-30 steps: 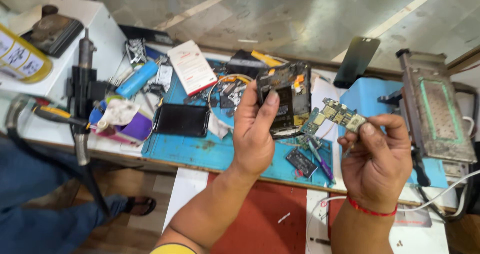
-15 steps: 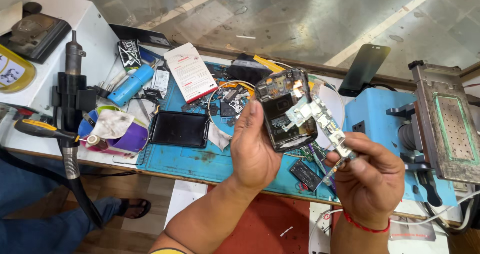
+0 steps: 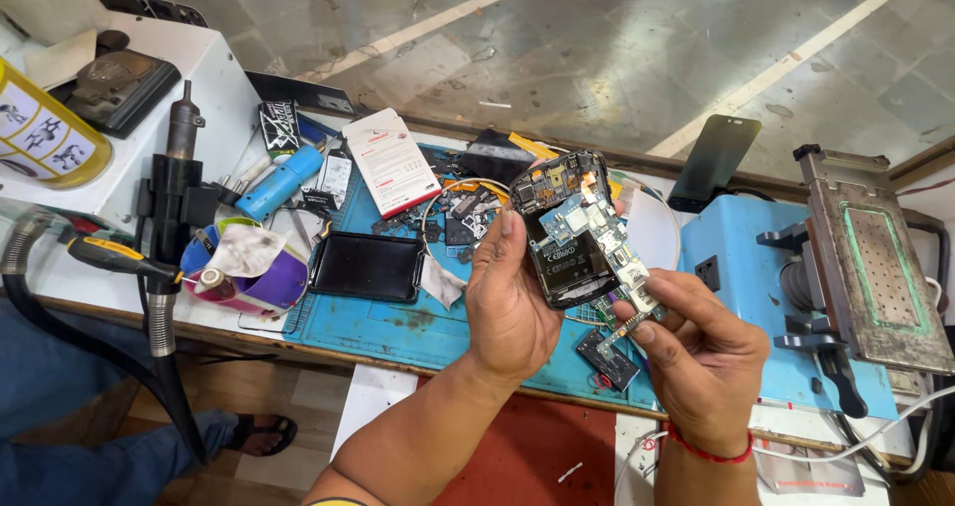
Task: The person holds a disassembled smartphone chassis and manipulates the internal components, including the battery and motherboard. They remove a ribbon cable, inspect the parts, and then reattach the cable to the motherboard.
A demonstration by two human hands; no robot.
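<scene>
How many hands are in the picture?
2. The left hand holds an opened black phone body over the blue mat. The right hand pinches the lower end of a circuit board lying against that phone body.

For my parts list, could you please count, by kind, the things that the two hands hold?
Opened phone body, in the left hand: 1
Circuit board, in the right hand: 1
Total: 2

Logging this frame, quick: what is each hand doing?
Left hand: closed on phone frame.
Right hand: pinching circuit board.
</scene>
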